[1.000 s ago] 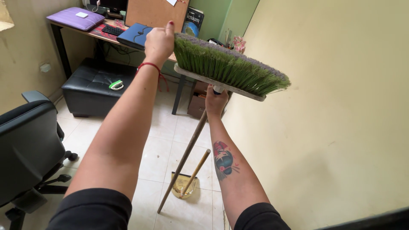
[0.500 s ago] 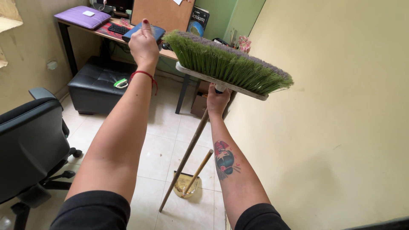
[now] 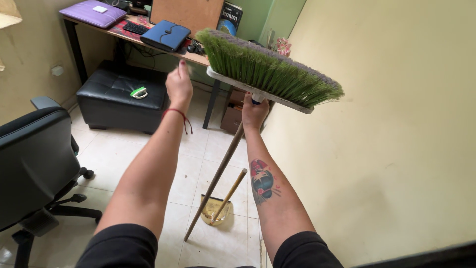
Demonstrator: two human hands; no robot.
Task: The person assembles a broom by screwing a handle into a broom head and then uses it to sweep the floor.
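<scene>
A broom is held upside down, its green bristle head (image 3: 270, 74) up near my face and its wooden handle (image 3: 213, 186) slanting down to the tiled floor. My right hand (image 3: 254, 113) grips the handle just under the head. My left hand (image 3: 178, 87), with a red string on the wrist, hangs in the air left of the bristles, apart from them, fingers loosely curled and holding nothing.
A yellow dustpan (image 3: 214, 211) with a wooden stick lies on the floor by the broom's end. A black office chair (image 3: 34, 164) stands at left, a black ottoman (image 3: 121, 97) under a desk (image 3: 148, 42) behind. A cream wall (image 3: 386, 139) runs along the right.
My left hand has come off the top of the bristles and dropped down and to the left. The broom stays in my right hand, its head slightly lower in view.
</scene>
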